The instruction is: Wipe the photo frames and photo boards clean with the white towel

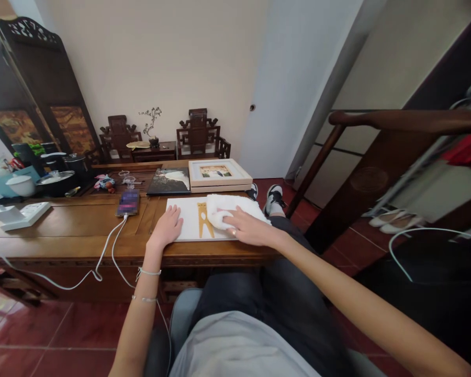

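A white panel with a gold figure lies flat near the front edge of the wooden table. My left hand rests flat on the panel's left edge, fingers stretched out. My right hand presses down on a white cloth that covers the panel's right part, fingers laid over the cloth. Behind the panel stands a stack of light-framed pictures, and next to it lies a dark picture with a white bird.
A phone with a white cable lies left of the panel. A white power strip, bowls and pots sit at the table's left. Carved chairs stand by the wall. A dark wooden rail is on my right.
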`<state>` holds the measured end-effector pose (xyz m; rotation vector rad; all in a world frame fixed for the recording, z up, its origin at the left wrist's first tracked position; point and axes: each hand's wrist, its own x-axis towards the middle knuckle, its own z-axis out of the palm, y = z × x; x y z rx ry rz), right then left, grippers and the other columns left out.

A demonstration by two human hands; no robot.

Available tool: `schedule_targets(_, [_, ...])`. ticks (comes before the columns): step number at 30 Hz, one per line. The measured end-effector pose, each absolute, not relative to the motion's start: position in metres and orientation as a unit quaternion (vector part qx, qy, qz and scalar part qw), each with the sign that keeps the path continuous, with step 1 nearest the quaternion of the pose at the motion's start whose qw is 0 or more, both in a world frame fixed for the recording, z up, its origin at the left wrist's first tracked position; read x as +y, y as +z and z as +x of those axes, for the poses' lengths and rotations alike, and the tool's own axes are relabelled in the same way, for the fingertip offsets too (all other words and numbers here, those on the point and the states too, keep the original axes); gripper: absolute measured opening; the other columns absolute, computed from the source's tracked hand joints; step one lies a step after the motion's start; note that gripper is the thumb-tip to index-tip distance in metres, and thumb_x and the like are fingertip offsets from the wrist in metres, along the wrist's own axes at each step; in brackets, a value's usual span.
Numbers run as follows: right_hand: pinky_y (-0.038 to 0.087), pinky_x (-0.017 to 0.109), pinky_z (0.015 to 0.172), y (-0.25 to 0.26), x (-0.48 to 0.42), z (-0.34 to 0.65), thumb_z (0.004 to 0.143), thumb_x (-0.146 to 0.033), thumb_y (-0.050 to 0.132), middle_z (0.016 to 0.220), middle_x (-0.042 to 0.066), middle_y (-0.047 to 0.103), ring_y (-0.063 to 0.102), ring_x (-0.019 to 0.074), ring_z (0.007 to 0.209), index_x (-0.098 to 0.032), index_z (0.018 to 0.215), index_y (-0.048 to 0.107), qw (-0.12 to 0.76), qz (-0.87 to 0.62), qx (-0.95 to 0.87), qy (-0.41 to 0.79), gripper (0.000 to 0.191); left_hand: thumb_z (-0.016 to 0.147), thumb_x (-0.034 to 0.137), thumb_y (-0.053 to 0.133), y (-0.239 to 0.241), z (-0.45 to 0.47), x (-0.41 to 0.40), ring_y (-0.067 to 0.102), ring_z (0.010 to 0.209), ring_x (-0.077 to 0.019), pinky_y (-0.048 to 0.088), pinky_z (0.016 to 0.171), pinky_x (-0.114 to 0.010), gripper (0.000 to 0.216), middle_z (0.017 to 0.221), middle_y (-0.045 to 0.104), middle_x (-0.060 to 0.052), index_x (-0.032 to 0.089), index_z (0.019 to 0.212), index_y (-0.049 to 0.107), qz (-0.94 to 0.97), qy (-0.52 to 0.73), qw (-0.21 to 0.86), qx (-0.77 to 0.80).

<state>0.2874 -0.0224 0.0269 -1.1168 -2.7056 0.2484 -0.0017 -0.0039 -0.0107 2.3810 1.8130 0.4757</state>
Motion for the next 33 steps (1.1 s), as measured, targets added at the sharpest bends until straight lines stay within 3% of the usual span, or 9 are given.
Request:
schedule_targets(6, [0.034, 0.052, 0.118, 0.041, -0.07, 0.325, 0.092, -0.025, 0.047, 0.122, 0.011, 0.071, 0.056, 0.0319, 0.13, -0.022, 0.099, 0.07, 0.086, -0.343, -0.921, 0.161, 0.024, 0.101, 0.032, 0.035, -0.012, -0.003, -0.004, 0.027, 0.156, -0.028, 0.024, 0.129, -0.043, 0.057, 0.164, 0.037, -0.016, 0.006, 0.149, 0.048, 0.785, 0.167, 0.053, 0.595])
schedule_targets(13, [0.048, 0.046, 0.099, 0.039, 0.002, 0.293, 0.091, -0.036, 0.054, 0.11, 0.017, 0.072, 0.064, 0.034, 0.109, -0.015, 0.098, 0.071, 0.116, -0.374, -0.915, 0.093, 0.028, 0.1, 0.032, 0.034, -0.008, -0.002, -0.007, 0.026, 0.157, -0.0276, 0.024, 0.129, -0.042, 0.059, 0.164, 0.036, -0.016, 0.005, 0.151, 0.046, 0.783, 0.162, 0.055, 0.598])
schedule_targets(16, [0.048, 0.044, 0.098, 0.038, 0.037, 0.269, 0.087, -0.032, 0.06, 0.117, 0.019, 0.07, 0.063, 0.0337, 0.112, -0.014, 0.097, 0.071, 0.131, -0.381, -0.914, 0.053, 0.024, 0.1, 0.031, 0.034, -0.005, 0.001, -0.009, 0.026, 0.157, -0.0279, 0.023, 0.129, -0.041, 0.06, 0.165, 0.035, -0.017, 0.003, 0.152, 0.045, 0.781, 0.152, 0.058, 0.603])
schedule_targets(21, [0.045, 0.044, 0.1, 0.035, 0.06, 0.258, 0.084, -0.014, 0.05, 0.122, 0.017, 0.071, 0.063, 0.0329, 0.114, -0.014, 0.104, 0.071, 0.093, -0.417, -0.904, 0.031, 0.029, 0.101, 0.031, 0.034, -0.005, 0.001, -0.007, 0.025, 0.157, -0.0279, 0.023, 0.129, -0.041, 0.059, 0.165, 0.035, -0.017, 0.004, 0.152, 0.045, 0.78, 0.148, 0.058, 0.605])
schedule_targets(26, [0.047, 0.045, 0.097, 0.035, 0.021, 0.279, 0.081, -0.016, 0.054, 0.112, 0.02, 0.074, 0.066, 0.0358, 0.107, -0.012, 0.095, 0.072, 0.061, -0.413, -0.908, 0.046, 0.023, 0.1, 0.032, 0.036, -0.01, -0.003, -0.004, 0.028, 0.156, -0.0279, 0.026, 0.128, -0.044, 0.056, 0.163, 0.038, -0.017, 0.007, 0.149, 0.049, 0.786, 0.168, 0.05, 0.593])
schedule_targets(30, [0.043, 0.046, 0.107, 0.038, -0.034, 0.307, 0.081, -0.019, 0.057, 0.118, 0.016, 0.074, 0.062, 0.0356, 0.12, -0.019, 0.085, 0.072, 0.072, -0.354, -0.927, 0.101, 0.016, 0.101, 0.032, 0.035, -0.012, -0.004, -0.005, 0.026, 0.156, -0.0286, 0.025, 0.129, -0.044, 0.057, 0.164, 0.036, -0.018, 0.005, 0.15, 0.047, 0.786, 0.165, 0.053, 0.594])
schedule_targets(33, [0.041, 0.043, 0.11, 0.039, -0.053, 0.322, 0.083, -0.023, 0.058, 0.116, 0.012, 0.075, 0.063, 0.032, 0.118, -0.022, 0.087, 0.073, 0.076, -0.338, -0.929, 0.132, 0.016, 0.1, 0.032, 0.036, -0.013, -0.004, -0.005, 0.027, 0.156, -0.0284, 0.025, 0.129, -0.044, 0.056, 0.163, 0.037, -0.017, 0.008, 0.15, 0.048, 0.787, 0.174, 0.052, 0.59])
